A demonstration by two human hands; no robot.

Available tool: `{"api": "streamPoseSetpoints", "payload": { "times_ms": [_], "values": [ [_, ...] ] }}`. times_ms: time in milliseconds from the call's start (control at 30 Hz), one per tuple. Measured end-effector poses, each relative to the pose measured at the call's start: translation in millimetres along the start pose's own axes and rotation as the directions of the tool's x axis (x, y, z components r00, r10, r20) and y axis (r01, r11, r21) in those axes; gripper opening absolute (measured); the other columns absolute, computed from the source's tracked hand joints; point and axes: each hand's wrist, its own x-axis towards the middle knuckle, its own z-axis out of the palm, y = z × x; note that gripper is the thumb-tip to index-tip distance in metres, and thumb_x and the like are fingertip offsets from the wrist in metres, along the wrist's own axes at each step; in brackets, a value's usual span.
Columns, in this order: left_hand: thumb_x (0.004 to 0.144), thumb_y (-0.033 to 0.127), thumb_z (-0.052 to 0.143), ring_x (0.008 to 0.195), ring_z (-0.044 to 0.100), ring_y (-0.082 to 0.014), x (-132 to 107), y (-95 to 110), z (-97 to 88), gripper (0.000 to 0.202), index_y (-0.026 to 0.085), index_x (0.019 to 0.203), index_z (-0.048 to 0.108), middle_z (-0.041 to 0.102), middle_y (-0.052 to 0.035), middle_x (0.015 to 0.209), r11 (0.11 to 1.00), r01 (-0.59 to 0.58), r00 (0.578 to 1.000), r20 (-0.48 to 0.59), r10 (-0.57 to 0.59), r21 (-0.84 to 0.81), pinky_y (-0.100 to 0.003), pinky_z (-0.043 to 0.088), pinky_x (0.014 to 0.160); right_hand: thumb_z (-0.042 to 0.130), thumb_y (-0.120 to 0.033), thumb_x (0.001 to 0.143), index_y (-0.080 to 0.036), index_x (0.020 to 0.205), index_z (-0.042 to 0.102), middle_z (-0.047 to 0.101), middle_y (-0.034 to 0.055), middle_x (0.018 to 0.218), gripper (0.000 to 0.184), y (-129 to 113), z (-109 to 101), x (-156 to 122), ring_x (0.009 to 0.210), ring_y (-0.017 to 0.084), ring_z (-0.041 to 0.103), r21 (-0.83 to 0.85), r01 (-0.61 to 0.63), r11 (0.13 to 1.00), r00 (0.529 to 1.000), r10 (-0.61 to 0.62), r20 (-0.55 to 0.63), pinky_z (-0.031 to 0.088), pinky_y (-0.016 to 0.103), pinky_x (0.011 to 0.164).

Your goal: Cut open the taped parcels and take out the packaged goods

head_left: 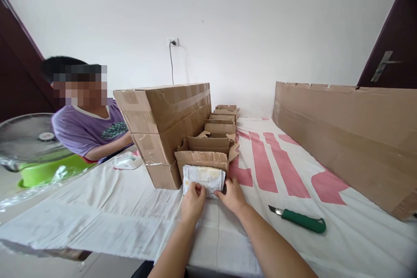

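Both my hands are on a white printed packet (204, 177), which stands upright against the front of the nearest open cardboard box (202, 158). My left hand (194, 197) pinches the packet's lower left part, fingers curled. At its lower right edge, my right hand (230, 195) grips with thumb in front and fingers around the side. More open boxes (220, 129) with raised flaps run in a row behind the nearest one. A green-handled utility knife (302, 220), blade out, lies on the cloth to the right of my right hand.
Taped cardboard boxes (163, 124) are stacked left of the row. A long cardboard panel (342, 139) borders the table's right side. A white cloth with red shapes (260, 165) covers the table. At left sits a person (87, 130) near a fan (29, 139) and a green basin (55, 169).
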Motion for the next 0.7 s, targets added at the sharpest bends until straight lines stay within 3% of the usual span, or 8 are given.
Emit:
{"api": "streamPoseSetpoints", "payload": {
  "times_ms": [233, 400, 533, 700],
  "values": [
    [0.084, 0.027, 0.054, 0.066, 0.062, -0.0213, -1.8, -1.2, 0.3, 0.012, 0.024, 0.077, 0.044, 0.059, 0.0023, 0.064, 1.000, -0.027, 1.000, -0.003, 0.027, -0.013, -0.028, 0.038, 0.062, 0.070, -0.041, 0.079, -0.012, 0.108, 0.064, 0.060, 0.0180, 0.115, 0.041, -7.7, -2.1, -4.0, 0.109, 0.031, 0.061, -0.059, -0.036, 0.998, 0.999, 0.038, 0.023, 0.046, 0.035, 0.093],
    [0.086, 0.028, 0.051, 0.064, 0.063, -0.0205, -2.9, -1.6, 0.7, 0.011, 0.023, 0.077, 0.048, 0.060, 0.0018, 0.062, 0.997, -0.049, 0.999, 0.008, 0.050, -0.065, -0.028, 0.040, 0.061, 0.063, -0.039, 0.084, -0.012, 0.108, 0.063, 0.064, 0.0203, 0.113, 0.036, -12.9, -0.3, -8.5, 0.105, 0.032, 0.064, -0.104, -0.050, 0.993, 0.997, 0.055, 0.045, 0.048, 0.037, 0.086],
    [0.089, 0.029, 0.047, 0.065, 0.065, -0.0178, -9.1, 4.5, 3.1, 0.014, 0.022, 0.080, 0.055, 0.064, 0.0014, 0.066, 0.981, -0.148, 0.985, 0.075, 0.158, -0.129, -0.027, 0.043, 0.063, 0.058, -0.038, 0.087, -0.012, 0.109, 0.061, 0.072, 0.0178, 0.103, 0.034, -12.0, 0.3, -8.2, 0.097, 0.030, 0.069, -0.112, -0.019, 0.994, 0.994, 0.030, 0.101, 0.049, 0.034, 0.076],
    [0.082, 0.017, 0.055, 0.067, 0.064, -0.0180, -17.4, 13.3, 6.5, 0.007, 0.023, 0.080, 0.060, 0.067, 0.0010, 0.068, 0.947, -0.286, 0.926, 0.212, 0.312, -0.144, -0.026, 0.041, 0.063, 0.058, -0.028, 0.085, -0.011, 0.108, 0.060, 0.074, 0.0182, 0.101, 0.029, -9.9, 0.3, -6.7, 0.095, 0.029, 0.070, -0.128, 0.000, 0.992, 0.992, 0.016, 0.129, 0.048, 0.033, 0.075]
  ]
}}
